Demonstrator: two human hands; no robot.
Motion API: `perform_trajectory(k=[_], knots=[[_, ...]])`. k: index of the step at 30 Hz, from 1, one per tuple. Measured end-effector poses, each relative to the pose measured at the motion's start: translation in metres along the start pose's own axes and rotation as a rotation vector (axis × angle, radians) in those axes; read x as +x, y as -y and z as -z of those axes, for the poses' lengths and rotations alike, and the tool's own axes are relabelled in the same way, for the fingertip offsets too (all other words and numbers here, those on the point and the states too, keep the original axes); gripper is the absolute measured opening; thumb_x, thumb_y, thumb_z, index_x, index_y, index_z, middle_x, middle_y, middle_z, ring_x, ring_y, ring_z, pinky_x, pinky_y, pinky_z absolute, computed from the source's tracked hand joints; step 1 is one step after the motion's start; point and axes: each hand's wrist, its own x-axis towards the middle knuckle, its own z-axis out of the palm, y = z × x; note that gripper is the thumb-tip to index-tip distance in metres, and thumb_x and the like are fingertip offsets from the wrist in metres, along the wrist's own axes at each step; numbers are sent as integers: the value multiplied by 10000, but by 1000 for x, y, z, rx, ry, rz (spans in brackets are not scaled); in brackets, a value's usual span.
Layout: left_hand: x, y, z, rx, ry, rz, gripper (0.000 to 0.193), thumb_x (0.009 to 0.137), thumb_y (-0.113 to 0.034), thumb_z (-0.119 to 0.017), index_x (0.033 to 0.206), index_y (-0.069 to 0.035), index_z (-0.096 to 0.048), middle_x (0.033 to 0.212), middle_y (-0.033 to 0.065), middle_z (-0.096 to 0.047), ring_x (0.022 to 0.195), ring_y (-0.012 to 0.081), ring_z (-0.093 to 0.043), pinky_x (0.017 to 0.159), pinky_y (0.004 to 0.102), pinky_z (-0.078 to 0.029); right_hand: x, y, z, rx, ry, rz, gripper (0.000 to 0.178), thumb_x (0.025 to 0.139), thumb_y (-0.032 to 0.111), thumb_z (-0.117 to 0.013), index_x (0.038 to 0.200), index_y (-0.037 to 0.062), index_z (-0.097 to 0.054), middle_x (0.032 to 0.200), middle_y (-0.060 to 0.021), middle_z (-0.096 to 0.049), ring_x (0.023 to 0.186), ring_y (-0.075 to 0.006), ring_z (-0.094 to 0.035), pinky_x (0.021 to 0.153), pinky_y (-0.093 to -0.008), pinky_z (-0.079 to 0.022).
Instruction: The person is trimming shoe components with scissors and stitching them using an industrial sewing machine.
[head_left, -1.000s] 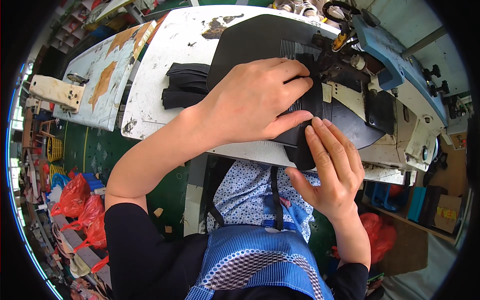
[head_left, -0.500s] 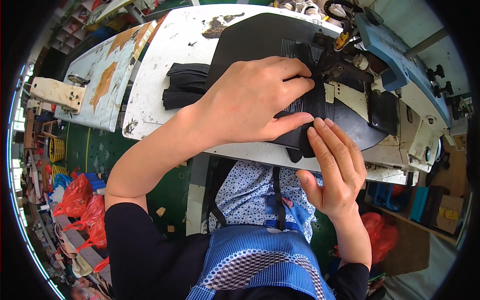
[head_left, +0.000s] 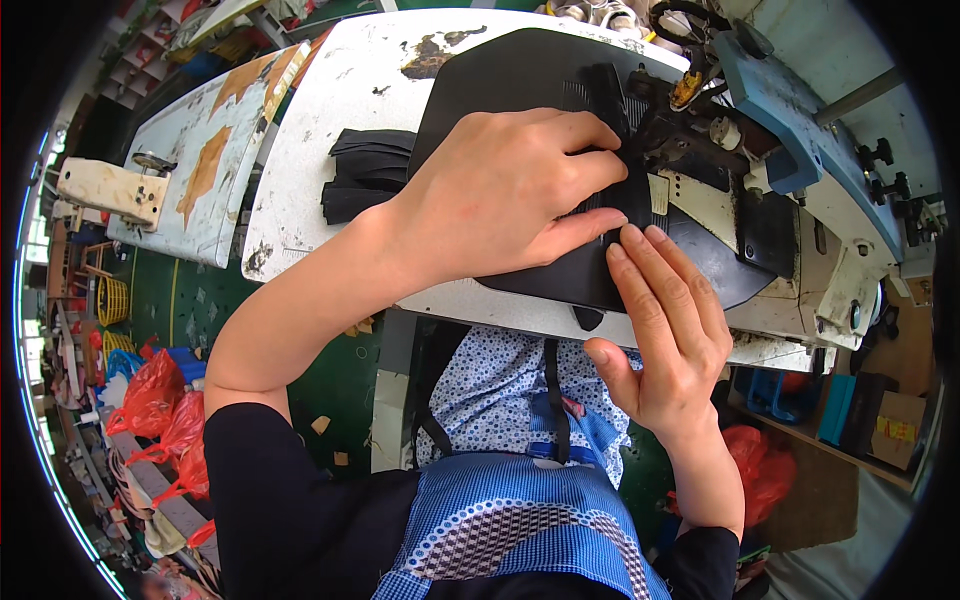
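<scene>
Strip (head_left: 636,196) looks narrow and black against the left fingers (head_left: 598,172).

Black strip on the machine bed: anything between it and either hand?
Nothing visible. The left hand's fingertips are at the black strip; the right hand's are near the left thumb. Actual contact is partly hidden. Dark machine parts sit right of the strip, not between.

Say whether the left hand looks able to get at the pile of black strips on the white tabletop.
Probably yes: the pile lies just left of the left hand, its top uncovered. That hand, though, has its fingertips at another black strip and would likely have to leave it first.
</scene>
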Motion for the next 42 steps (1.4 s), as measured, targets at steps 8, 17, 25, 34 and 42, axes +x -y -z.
perform_trajectory(k=[8,17,25,34,42], knots=[[4,11,-2,-15,-21,-32,266,872,-204,-811,1087,-51,-779,1149,64,-740,980,265,-743,813,355,-618,11,-2,-3,-39,33,4,635,968,519,-665,1247,-48,-726,1294,-203,-714,1190,-384,-696,964,-455,-577],[9,22,-3,47,-52,-63,253,871,-198,-809,1079,-57,-783,1156,54,-750,955,259,-750,801,352,-619,21,2,-4,-94,69,-1,690,970,544,-654,1262,-80,-701,1317,-238,-693,1204,-398,-685,981,-467,-567],[13,34,-5,-83,-54,-151,137,874,-82,-781,1008,-59,-797,1094,45,-752,962,241,-747,807,337,-619,24,5,-10,-107,84,-32,787,959,610,-633,1319,-89,-657,1363,-252,-665,1248,-419,-654,1018,-489,-540],[18,49,-1,-171,12,-209,182,861,-55,-773,1039,-65,-810,1088,47,-738,1027,249,-733,864,353,-613,24,15,-5,-106,170,-106,866,939,668,-610,1404,-63,-615,1476,-211,-603,1273,-394,-598,1063,-484,-465],[22,53,-2,-154,-5,-266,175,848,-81,-792,1023,-71,-805,1068,48,-733,1017,245,-728,848,358,-610,26,25,-6,-173,184,-148,858,936,662,-609,1386,-68,-625,1478,-211,-603,1239,-357,-592,1032,-445,-435]])
